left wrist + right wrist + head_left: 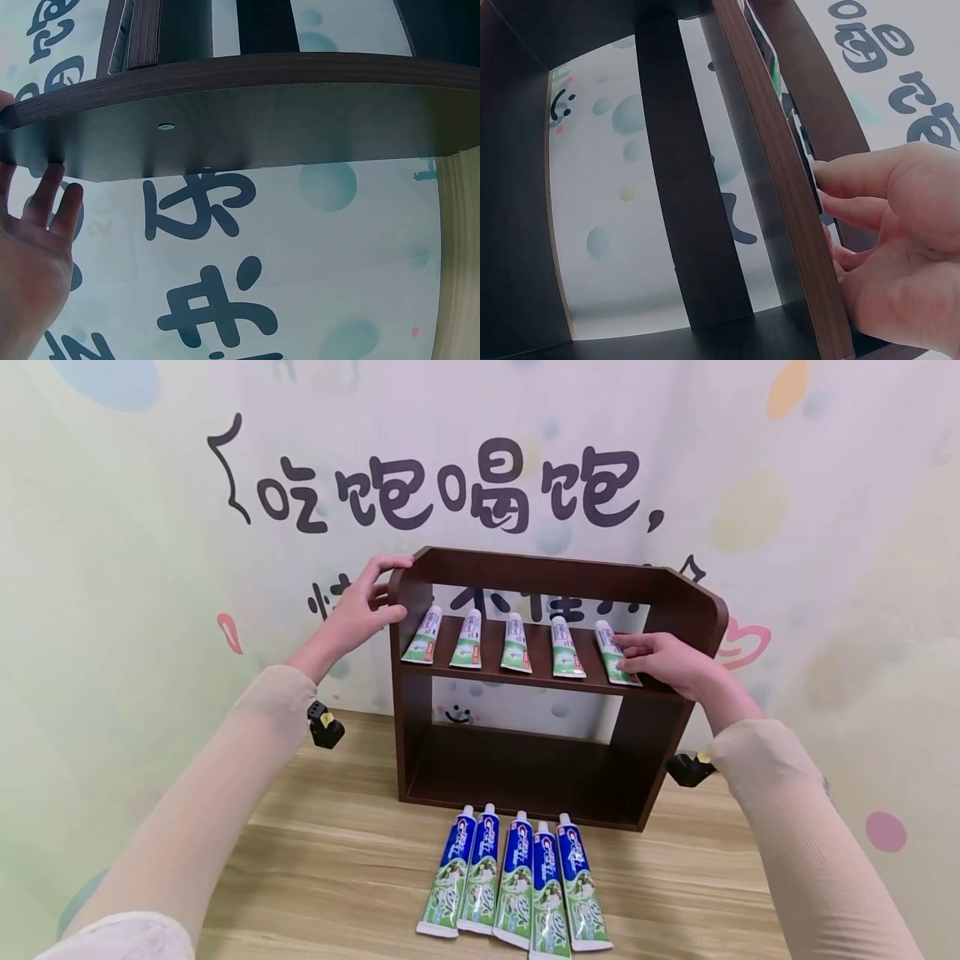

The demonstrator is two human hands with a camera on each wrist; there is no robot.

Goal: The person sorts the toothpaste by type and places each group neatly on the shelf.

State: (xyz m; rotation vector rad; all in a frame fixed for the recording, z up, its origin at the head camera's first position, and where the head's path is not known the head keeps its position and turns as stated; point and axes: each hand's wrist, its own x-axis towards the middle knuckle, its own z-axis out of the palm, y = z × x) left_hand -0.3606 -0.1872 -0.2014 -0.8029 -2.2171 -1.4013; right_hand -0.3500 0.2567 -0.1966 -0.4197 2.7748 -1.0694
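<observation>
My left hand [365,606] holds the left side panel of a dark brown wooden shelf [525,685], thumb near its front edge. In the left wrist view, several fingertips [52,180] meet the panel's outer face. On the upper board several small green-and-white toothpaste tubes lie spaced in a row, caps toward the back. At the right end of that row my right hand [663,662] holds a toothpaste tube [609,647] by its right side, fingers partly over it. The right wrist view shows the thumb [855,174] at the tube's edge; the rest of the tube is mostly hidden there.
Several larger blue-and-green toothpaste tubes [517,881] lie close together on the wood-grain table [315,860] in front of the shelf. The lower compartment [517,768] has an open back. A printed cloth [150,568] with lettering hangs behind.
</observation>
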